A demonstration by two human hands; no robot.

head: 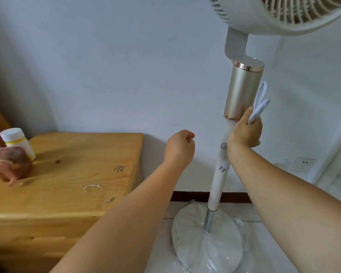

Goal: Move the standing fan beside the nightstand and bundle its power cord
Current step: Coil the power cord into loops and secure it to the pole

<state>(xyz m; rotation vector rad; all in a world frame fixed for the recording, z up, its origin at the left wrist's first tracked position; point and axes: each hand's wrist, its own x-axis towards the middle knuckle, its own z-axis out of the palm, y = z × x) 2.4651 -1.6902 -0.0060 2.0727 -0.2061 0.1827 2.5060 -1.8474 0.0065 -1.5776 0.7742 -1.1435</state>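
1. The standing fan (242, 91) stands upright on the tiled floor (274, 243), just beside the right edge of the wooden nightstand (67, 174), with the white wall (126, 66) close behind it.
2. Its round base (195, 233) is wrapped in clear plastic and sits near the front right corner of the nightstand, apart from it.
3. The right hand (244, 133) has its grip clenched around the fan's pole just under the gold cylinder, and it presses the folded loops of the white power cord (259, 103) against the pole.
4. Two loops of that cord stick up above the hand, beside the gold cylinder.
5. The plug (222, 166) hangs against the pole just below the right wrist, prongs showing.
6. The left hand (180, 146) is curled into a loose fist between the nightstand and the pole, touching neither; whether it pinches anything cannot be told.
7. On the nightstand's far left edge stand a white bottle (18, 142) with a yellow band and, in front of it, a brown rounded object (12, 164), blurred.
8. A wall socket (303, 162) sits low on the wall, right of the pole.
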